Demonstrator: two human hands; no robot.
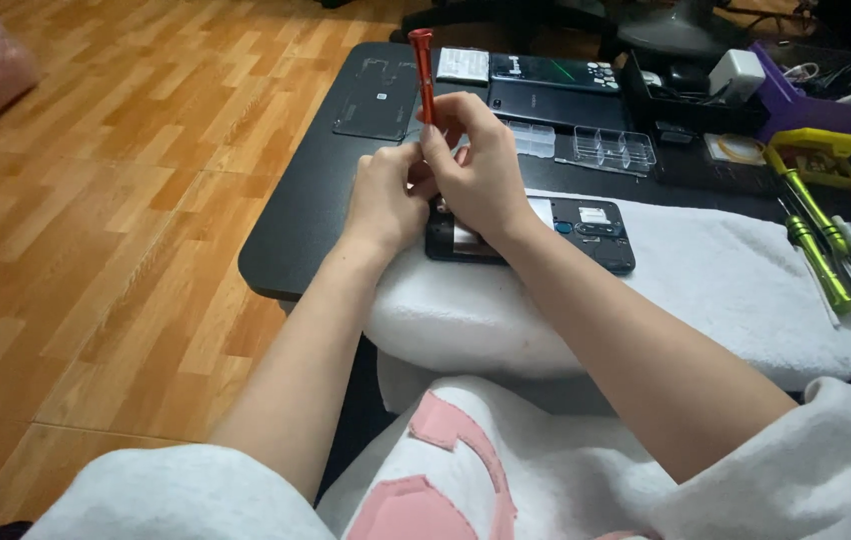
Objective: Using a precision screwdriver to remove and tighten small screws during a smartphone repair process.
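Mostly wood floor (96, 200) filled the left of the view; a low black table (296, 230) sat on it. White towel (726, 280) covered the table's near right part. An opened phone (586, 232) lay on the towel's far edge, insides up, partly hidden by both hands. Right hand (476, 170) was closed around a red screwdriver (425, 75), held upright, handle up, tip hidden down at the phone. Left hand (383, 195) curled at the phone's left end, fingers bent, touching it; can't tell if it gripped anything. Back cover (378, 98) and two dark panels (556, 88) lay further back. Clear parts box (614, 148) sat behind the phone. Green screwdrivers (821, 240) rested at the towel's right.
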